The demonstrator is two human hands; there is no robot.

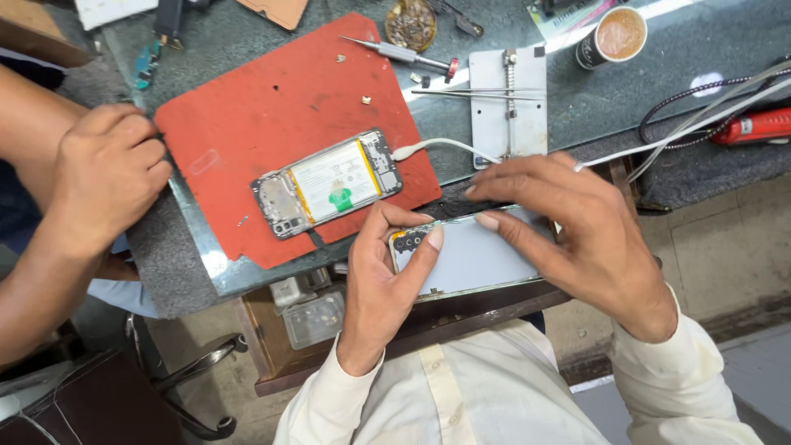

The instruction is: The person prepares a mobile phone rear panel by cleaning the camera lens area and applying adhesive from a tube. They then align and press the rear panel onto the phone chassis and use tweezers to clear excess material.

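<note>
Phone repair workshop: opened smartphone (327, 184) with exposed battery on red work mat (272, 107), precision screwdriver (401, 54), tweezers (474, 93), metal board-holder jig (509, 103), loose screws (365, 100), cables on glass-topped bench (700, 58).

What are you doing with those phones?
The person's left hand and right hand hold a pale phone back cover at the bench edge. An opened phone, its battery showing, lies on the red mat with a white cable plugged in. Another person's hand rests nearby.
</note>
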